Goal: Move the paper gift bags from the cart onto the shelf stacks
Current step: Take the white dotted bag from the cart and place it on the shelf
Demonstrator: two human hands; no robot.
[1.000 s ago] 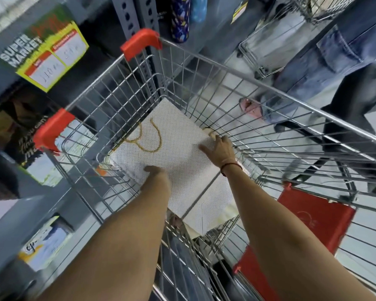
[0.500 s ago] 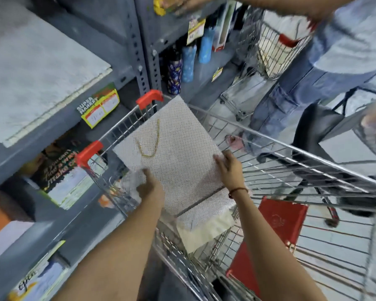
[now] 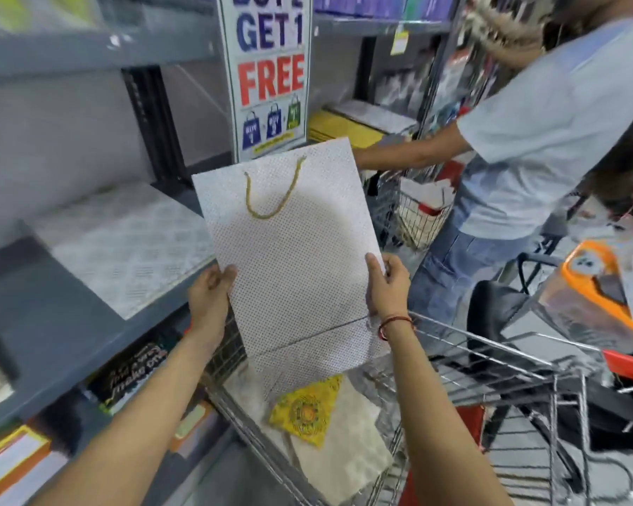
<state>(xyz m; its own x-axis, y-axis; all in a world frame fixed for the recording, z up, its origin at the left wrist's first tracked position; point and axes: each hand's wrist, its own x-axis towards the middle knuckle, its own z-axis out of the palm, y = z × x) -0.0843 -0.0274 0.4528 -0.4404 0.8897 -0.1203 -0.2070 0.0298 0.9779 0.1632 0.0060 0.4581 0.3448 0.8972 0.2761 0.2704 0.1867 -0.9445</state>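
Note:
A flat white dotted paper gift bag (image 3: 293, 257) with a gold cord handle is held up above the wire cart (image 3: 490, 363). My left hand (image 3: 211, 297) grips its left edge and my right hand (image 3: 386, 286) pinches its right edge, thumbs on the front. Left of the bag, a stack of white patterned bags (image 3: 125, 246) lies on the grey shelf (image 3: 44, 312). Down in the cart lie a yellow patterned bag (image 3: 304, 414) and cream bags (image 3: 348, 461).
A "Buy 2 Get 1 Free" sign (image 3: 269, 71) hangs on the shelf upright behind the bag. Another person (image 3: 527, 133) in a pale shirt stands at the right by a second cart (image 3: 413, 213). An orange-topped thing (image 3: 600, 283) is at the far right. Lower shelves hold printed bags (image 3: 136, 370).
Both hands have lifted the white dotted bag out of the cart, up to the height of the shelf. The view has swung upward to the shelf and the sign.

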